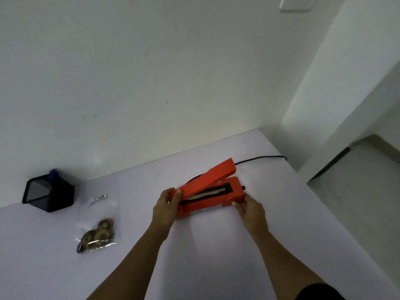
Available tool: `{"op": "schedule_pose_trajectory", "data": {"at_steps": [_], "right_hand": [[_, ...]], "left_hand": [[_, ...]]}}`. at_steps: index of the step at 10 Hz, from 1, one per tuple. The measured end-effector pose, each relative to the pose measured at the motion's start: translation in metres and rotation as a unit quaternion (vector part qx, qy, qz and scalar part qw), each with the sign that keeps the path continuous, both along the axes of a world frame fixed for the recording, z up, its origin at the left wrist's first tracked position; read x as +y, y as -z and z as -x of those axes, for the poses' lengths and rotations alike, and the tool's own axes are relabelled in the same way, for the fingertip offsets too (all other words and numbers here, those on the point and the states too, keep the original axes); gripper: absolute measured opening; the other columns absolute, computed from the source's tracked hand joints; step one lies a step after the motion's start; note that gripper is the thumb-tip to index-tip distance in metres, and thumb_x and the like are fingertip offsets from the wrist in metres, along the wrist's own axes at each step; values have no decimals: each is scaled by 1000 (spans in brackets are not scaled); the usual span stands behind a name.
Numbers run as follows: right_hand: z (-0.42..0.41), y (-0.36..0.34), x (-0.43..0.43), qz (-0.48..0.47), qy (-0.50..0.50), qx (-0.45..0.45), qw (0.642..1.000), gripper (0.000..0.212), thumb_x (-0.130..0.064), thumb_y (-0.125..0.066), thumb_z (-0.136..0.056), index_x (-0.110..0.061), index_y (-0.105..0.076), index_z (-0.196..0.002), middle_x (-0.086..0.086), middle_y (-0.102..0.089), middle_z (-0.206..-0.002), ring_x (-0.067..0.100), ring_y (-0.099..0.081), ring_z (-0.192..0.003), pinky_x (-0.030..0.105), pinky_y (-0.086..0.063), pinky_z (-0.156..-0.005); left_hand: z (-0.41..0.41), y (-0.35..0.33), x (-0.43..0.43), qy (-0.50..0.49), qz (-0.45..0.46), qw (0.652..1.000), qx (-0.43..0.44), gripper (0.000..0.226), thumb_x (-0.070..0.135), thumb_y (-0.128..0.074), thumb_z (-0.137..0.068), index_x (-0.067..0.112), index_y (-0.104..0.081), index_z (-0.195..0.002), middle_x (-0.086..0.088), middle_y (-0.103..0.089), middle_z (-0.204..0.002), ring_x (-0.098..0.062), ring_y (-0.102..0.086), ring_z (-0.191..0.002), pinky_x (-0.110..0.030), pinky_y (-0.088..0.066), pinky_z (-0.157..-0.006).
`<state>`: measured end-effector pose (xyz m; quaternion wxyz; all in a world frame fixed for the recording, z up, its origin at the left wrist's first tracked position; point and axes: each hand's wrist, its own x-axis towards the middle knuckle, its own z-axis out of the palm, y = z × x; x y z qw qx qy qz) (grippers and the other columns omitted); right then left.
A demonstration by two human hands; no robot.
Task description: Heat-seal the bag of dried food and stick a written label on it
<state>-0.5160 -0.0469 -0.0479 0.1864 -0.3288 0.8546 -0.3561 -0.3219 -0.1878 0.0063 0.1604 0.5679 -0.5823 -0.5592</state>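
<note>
An orange heat sealer [208,191] sits on the white table [270,224] with its lever arm raised at an angle, showing the black sealing strip. My left hand [166,205] grips the sealer's left end, thumb on the lever tip. My right hand [249,207] holds its right end at the base. A clear plastic bag [98,226] of brown dried food lies flat to the left, apart from both hands, with a small white printed label [99,198] near its top.
A black mesh pen holder [48,193] with a blue item in it stands at the back left by the wall. The sealer's black cord [262,158] runs off the table's far right edge. The table edge drops to the floor on the right.
</note>
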Motion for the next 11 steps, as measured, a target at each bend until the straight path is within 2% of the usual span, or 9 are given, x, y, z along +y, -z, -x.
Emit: {"op": "schedule_pose_trajectory", "data": {"at_steps": [2,4,7,9,10,11], "right_hand": [[35,6,-81,17,-23,20,999,34,-30,-61,-88,-8,-62,-114,11,-71,-99,26,-67,-91,22,-45,-78],[53,14,-132,23,-12,14,1000,40,-33,-62,-87,-8,-59,-118,12,-70,-107,27,-66,-98,36,-52,-90],[61,19,-156,18,-16,12,1000,43,-32,-61,-88,-7,-55,-122,15,-69,-109,29,-65,-101,36,-52,-90],[49,7,-146,-89,-21,1,996,76,-36,-56,-90,1,-18,-145,22,-44,-140,34,-45,-128,37,-38,-104],[14,-5,-124,-65,6,33,997,69,-32,-54,-92,0,-21,-144,22,-39,-144,33,-38,-133,37,-33,-108],[-17,-16,-114,-20,-5,50,999,57,-28,-53,-93,-1,-33,-139,19,-46,-139,30,-42,-130,37,-35,-107]], "left_hand": [[28,8,-73,-40,25,999,9,49,55,-49,-88,22,-51,-124,-7,-56,-121,-28,-55,-107,-51,-48,-94],[48,16,-117,-69,24,997,19,56,55,-48,-88,20,-42,-131,-12,-51,-130,-31,-52,-112,-51,-47,-95],[53,21,-135,-79,31,996,19,63,52,-47,-90,18,-30,-140,-14,-45,-137,-32,-50,-116,-51,-46,-97],[40,6,-117,-33,53,998,-2,66,55,-37,-93,18,-23,-146,-16,-38,-146,-34,-43,-127,-46,-39,-105],[17,-10,-93,12,87,995,-54,61,45,-35,-97,12,-22,-147,-16,-37,-148,-32,-39,-133,-37,-33,-105],[-5,-23,-78,38,87,992,-81,57,39,-34,-99,10,-23,-147,-16,-36,-149,-31,-38,-134,-35,-31,-106]]}}
